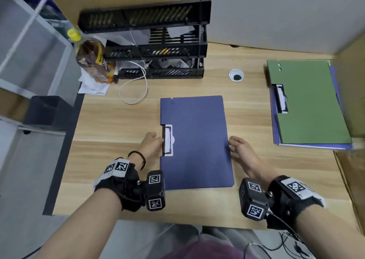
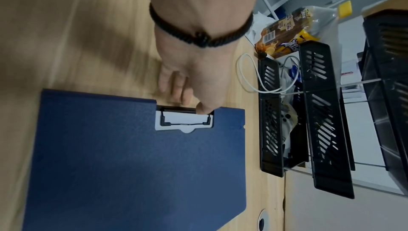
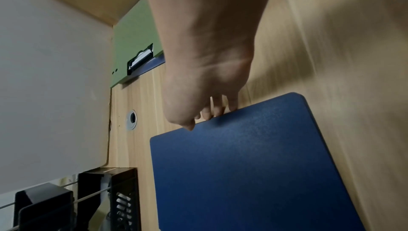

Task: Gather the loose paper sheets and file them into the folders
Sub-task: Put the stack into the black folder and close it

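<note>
Head view: blue folder [image 1: 195, 142] lying closed and flat at the middle of the desk [image 1: 118, 124], clip [image 1: 167, 140] showing through the notch on its left edge; left hand [image 1: 152, 143] touching that edge at the clip, right hand [image 1: 240, 148] resting against the opposite edge, fingers fairly straight; green folder [image 1: 308, 100] lying on another blue one at far right, well apart; black trays [image 1: 158, 41] standing stacked at the back, with a bottle [image 1: 92, 59] beside them and a white cable [image 1: 136, 89] looping in front. Left wrist view: thumb pressing on the clip's black bar [image 2: 178, 109], other fingers [image 2: 174, 86] hanging loosely curled over the desk, gripping nothing. Right wrist view: fingertips [image 3: 207, 114] touching the folder's edge [image 3: 243, 111], slightly bent, not closing round it; green folder [image 3: 132, 39] lying beyond, behind the wrist.
</note>
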Available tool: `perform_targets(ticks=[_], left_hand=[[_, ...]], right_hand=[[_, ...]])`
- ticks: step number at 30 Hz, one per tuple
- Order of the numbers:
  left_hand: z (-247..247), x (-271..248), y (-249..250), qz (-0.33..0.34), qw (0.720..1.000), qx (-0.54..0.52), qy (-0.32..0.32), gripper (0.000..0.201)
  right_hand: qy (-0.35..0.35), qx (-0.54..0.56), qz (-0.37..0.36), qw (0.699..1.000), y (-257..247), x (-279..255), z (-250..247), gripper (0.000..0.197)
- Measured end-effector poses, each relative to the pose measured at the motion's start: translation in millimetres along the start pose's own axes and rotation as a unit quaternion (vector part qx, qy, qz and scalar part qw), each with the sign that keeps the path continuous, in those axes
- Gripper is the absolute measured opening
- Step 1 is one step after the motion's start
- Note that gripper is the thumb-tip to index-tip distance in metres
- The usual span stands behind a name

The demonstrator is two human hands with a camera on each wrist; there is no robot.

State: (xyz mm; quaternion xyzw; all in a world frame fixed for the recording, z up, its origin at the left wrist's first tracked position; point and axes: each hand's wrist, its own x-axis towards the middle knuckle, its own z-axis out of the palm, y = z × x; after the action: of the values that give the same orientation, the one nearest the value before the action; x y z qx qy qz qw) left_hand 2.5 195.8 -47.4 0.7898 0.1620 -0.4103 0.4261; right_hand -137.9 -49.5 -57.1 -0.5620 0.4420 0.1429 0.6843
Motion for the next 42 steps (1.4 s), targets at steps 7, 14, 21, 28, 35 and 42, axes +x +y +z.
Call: perform_targets(ticks=[7, 14, 21, 28, 35, 42], left_hand=[[3.7, -1.0, -15.5, -0.009, 0.999, -0.038, -0.033, 0.023], [17.3, -10.5, -11.9, 0.035, 0.993, -0.082, -0.083, 0.024], [47.8, -8.3, 34.7, 0.143, 0.982, -0.117, -0.039, 0.016], [108.4, -15.5, 96.1, 0.231, 0.957, -0.172, -0.030, 0.036], [168.2, -9.6, 140.3, 0.250, 0.940, -0.232, -0.023, 0.031], [231.5, 8.8, 163.5, 0.172, 0.956, -0.223, -0.079, 0.040]], right_hand=[[-0.010, -0.002, 0.029, 1.000, -3.8, 5.0, -0.3, 0.024], [0.009, 0.015, 0.059, 0.998, 16.2, -5.2, -0.5, 0.027], [0.013, 0.125, 0.031, 0.992, 11.0, -30.0, -32.6, 0.016], [0.079, 0.271, -0.006, 0.959, 15.4, -46.0, -80.4, 0.048], [0.106, 0.424, -0.022, 0.899, 13.8, -37.6, -110.1, 0.023], [0.074, 0.451, -0.019, 0.889, -10.5, -8.3, -124.0, 0.025]])
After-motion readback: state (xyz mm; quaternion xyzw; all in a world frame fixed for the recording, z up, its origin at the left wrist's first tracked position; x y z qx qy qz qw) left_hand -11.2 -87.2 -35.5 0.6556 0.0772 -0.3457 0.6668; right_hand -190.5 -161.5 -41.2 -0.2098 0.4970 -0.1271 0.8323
